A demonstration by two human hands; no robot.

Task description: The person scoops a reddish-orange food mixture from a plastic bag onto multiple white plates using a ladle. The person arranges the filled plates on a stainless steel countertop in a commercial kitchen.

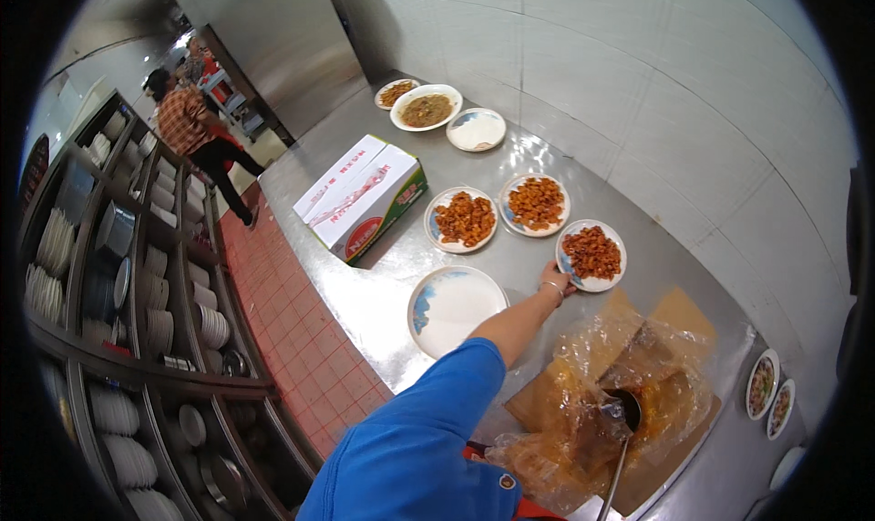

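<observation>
My left hand (559,282), with a bangle (552,290) on its wrist, grips the near-left rim of a white plate (621,268) of reddish-brown fried food (592,252). The plate seems to rest on the steel table (342,295). My right hand is out of view. Just beyond are two similar plates of fried food, the left plate (437,241) and the middle plate (507,223). An empty blue-patterned plate (461,309) lies partly behind my forearm. Near me, a metal ladle (629,411) rests in an open plastic-lined cardboard box (533,398) with orange-brown residue on the plastic.
A printed carton (362,193) stands left. Farther back are a bowl of food (427,109), a small plate of food (396,93) and a white plate (476,130). Two dishes (762,384) sit right, by the tiled wall (683,111). Shelves of dishes (157,302) line the left; a person (188,124) stands beyond.
</observation>
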